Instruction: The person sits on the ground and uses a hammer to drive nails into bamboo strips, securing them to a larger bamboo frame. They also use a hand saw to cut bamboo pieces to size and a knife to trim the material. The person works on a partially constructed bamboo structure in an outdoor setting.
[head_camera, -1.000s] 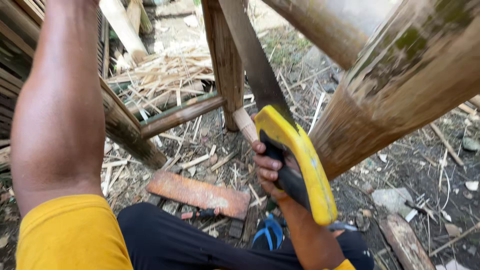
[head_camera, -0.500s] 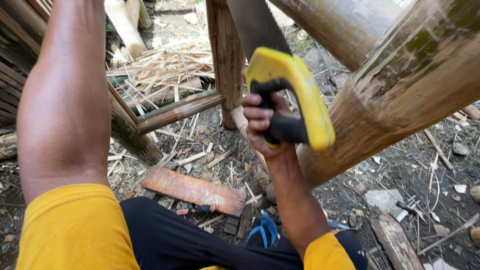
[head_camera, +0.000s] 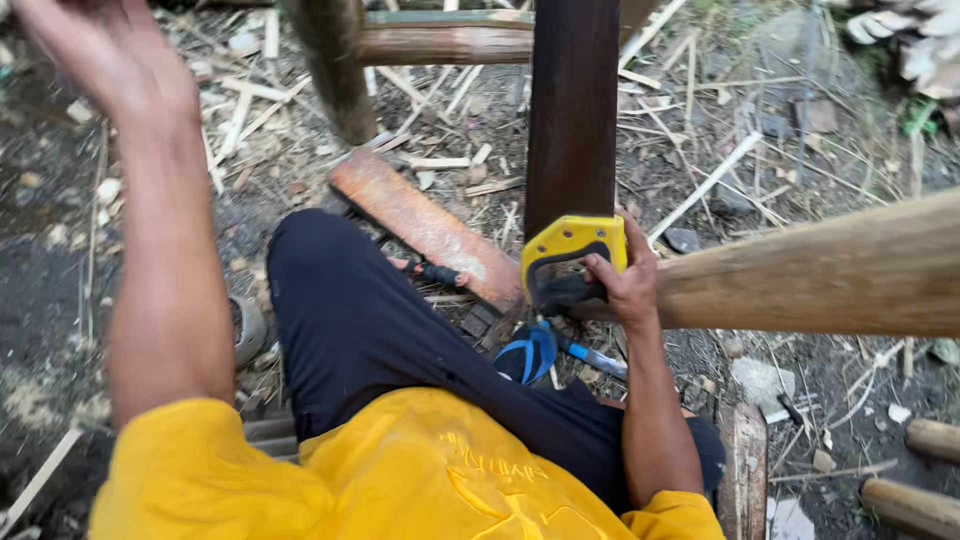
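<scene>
My right hand (head_camera: 625, 285) grips the black grip inside the yellow handle (head_camera: 570, 245) of a handsaw. Its dark wide blade (head_camera: 572, 110) stands upright and runs out of the top of the view. The handle sits against the end of a thick tan bamboo pole (head_camera: 830, 270) that comes in from the right. My left hand (head_camera: 100, 60) is raised at the top left, blurred and partly cut off by the frame edge; nothing shows in it. I sit in dark trousers and a yellow shirt.
A rusty flat slab (head_camera: 420, 225) lies on the ground by my knee, with a small red-and-black-handled tool (head_camera: 432, 272) beside it. A blue sandal (head_camera: 525, 352) is under the saw. A horizontal bamboo rail (head_camera: 440, 40) crosses the top. Bamboo splinters litter the dirt.
The view has swung downward. My right hand has brought the saw lower, and its blade now stands upright. My left hand, out of frame before, now shows at the top left.
</scene>
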